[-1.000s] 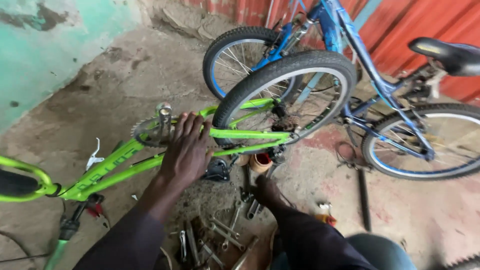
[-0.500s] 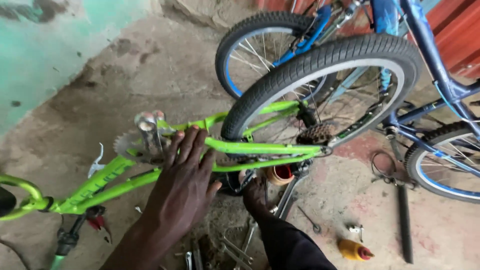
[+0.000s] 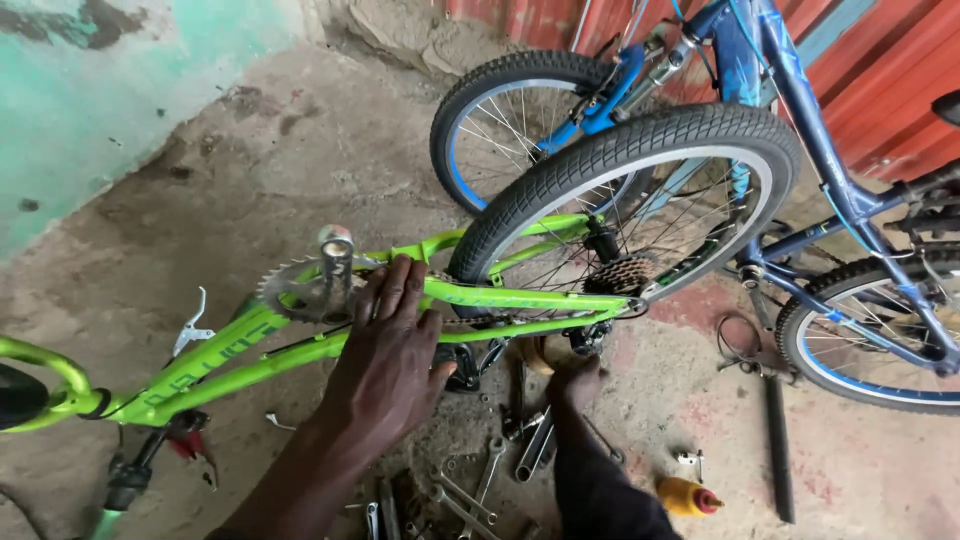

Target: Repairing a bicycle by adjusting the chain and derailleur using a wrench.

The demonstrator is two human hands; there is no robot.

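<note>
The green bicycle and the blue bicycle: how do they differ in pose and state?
The green bicycle is turned upside down, its rear wheel raised in the air; the blue bicycle stands upright, tyres on the ground. The left hand presses on the green frame; no hand touches the blue one. Both have black tyres.

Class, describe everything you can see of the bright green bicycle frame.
The green bicycle frame lies on its side above a concrete floor, glossy painted metal tubes, with a toothed chainring and crank attached. Its rear fork holds a black-tyred spoked wheel. The left hand rests flat on the tubes; the right hand reaches beneath near the rear axle.
</note>
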